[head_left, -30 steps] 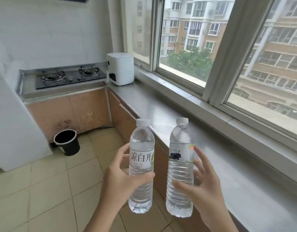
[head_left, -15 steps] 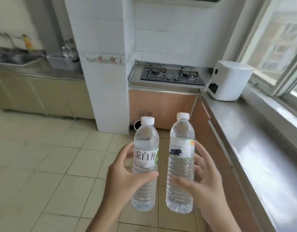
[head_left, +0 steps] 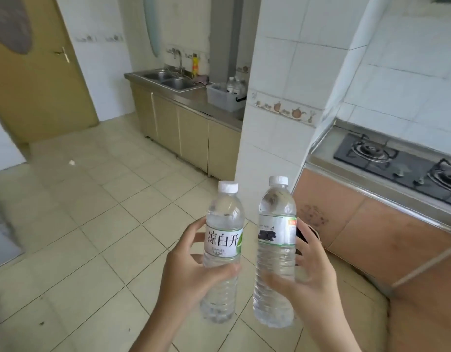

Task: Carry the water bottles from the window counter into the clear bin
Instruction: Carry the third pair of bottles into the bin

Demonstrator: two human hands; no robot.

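- Two water bottles are in the air, one per hand, both upright with white caps on and close beside each other without clearly touching.
- Left hand (head_left: 191, 273) curls round the bottle with the Chinese label (head_left: 223, 252), thumb across the front just under the label, fingers wrapped behind.
- Right hand (head_left: 313, 278) holds the bottle with the dark-printed label (head_left: 276, 252), thumb across its lower body, fingers spread round the far side.
- Clear bin (head_left: 223, 99) sits on the steel counter just right of the sink (head_left: 168, 80), across the tiled floor (head_left: 92, 224) and partly hidden by the white tiled pillar (head_left: 275, 97); it seems to hold a couple of bottles already.
- Gas hob (head_left: 397, 161) lies to the right, out of the route.
- Step in hand, as I judge it: the carry, with the drop-off not yet begun.
- Next move calls for crossing the floor to the sink counter, rounding the pillar, then lowering each bottle into the bin's free space.
- Risk: the bin's far end is hidden, so room inside cannot be judged from here.
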